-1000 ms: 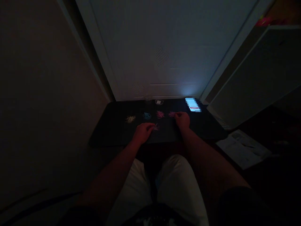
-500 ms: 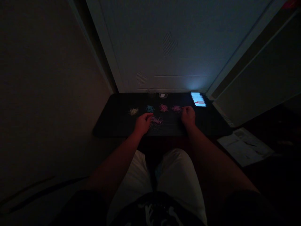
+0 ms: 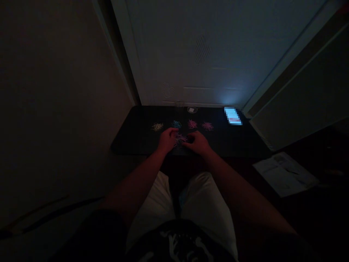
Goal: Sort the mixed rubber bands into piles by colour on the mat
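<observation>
Purple strips [image 3: 180, 138] lie on bench [image 3: 131, 140] between left hand [image 3: 167, 140] and right hand [image 3: 199, 142], both curled, can't tell if clamped; probably light, bendy, easily scattered, best gathered low from both sides.

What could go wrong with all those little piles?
The left hand is close to the blue pile, so it might nudge blue strips into the purple pile beside it. The purple pile lies nearer the table's front edge than the other piles, so loose strips could get swept off. It's also dim despite the lit phone, so similar colors might get mixed up.
</observation>
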Available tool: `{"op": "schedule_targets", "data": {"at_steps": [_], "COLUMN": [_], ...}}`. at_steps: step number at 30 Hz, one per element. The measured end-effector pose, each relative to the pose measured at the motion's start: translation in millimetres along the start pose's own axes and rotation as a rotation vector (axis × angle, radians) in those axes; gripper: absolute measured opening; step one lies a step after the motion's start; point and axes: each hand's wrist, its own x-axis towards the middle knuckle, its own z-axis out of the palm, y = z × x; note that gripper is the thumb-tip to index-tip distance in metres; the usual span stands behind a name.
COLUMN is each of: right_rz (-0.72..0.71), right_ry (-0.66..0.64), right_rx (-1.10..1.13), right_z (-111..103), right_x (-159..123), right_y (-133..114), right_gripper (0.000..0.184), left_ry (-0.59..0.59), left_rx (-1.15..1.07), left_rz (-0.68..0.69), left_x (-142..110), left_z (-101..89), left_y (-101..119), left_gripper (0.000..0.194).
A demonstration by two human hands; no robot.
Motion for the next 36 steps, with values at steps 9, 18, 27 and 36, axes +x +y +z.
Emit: {"op": "schedule_targets", "data": {"at_steps": [9,18,27,36], "right_rz": [0.035,0.042,0.009,-0.014], "right_ry": [-0.003,0.063,0.069,0.084], "right_rx": [0.006,0.149,0.262,0.282], "right_z": [15,15,14,17], "right_x": [6,5,4,4], "right_y": [-13,-7,-4,-3], "right_gripper": [0.018,0.020,0.019,0.017], "left_ry": [-0.022,-0.118,-0.200,-0.173], "left_rx": [0.069,0.112,0.139,0.144], "left_rz": [-0.007,0.156,0.222,0.130], "left_x": [1,-3,-5,-4], "left_z": [0.7,1.5,2.7,1.7], "left_y": [-4,-4,0,4], "left_gripper": [0.032,0.027,0.021,0.022]}}
